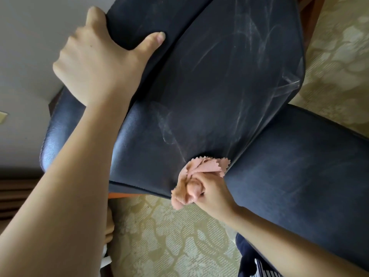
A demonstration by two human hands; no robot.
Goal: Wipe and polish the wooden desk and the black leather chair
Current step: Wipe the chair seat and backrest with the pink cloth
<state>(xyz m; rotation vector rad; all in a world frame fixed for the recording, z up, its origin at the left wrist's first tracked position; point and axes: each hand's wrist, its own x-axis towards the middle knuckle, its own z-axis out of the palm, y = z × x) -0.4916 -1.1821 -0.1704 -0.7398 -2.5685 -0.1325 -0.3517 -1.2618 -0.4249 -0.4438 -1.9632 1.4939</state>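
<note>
Above a pale patterned carpet (159, 236), the black leather chair (219, 76) stands close, heavy and slippery. My left hand (95, 66) curls its grip over the firm top edge of the chair; my right hand (213, 194) has its grip closed on a soft crumpled pink cloth (205, 166) at the seat crease.

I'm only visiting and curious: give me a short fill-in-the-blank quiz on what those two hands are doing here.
1. The right hand grips a crumpled cloth coloured ____.
2. The left hand holds no cloth; it grips the edge of the ____.
3. The floor beneath is covered by patterned ____.
Missing words: pink; chair; carpet.
</note>
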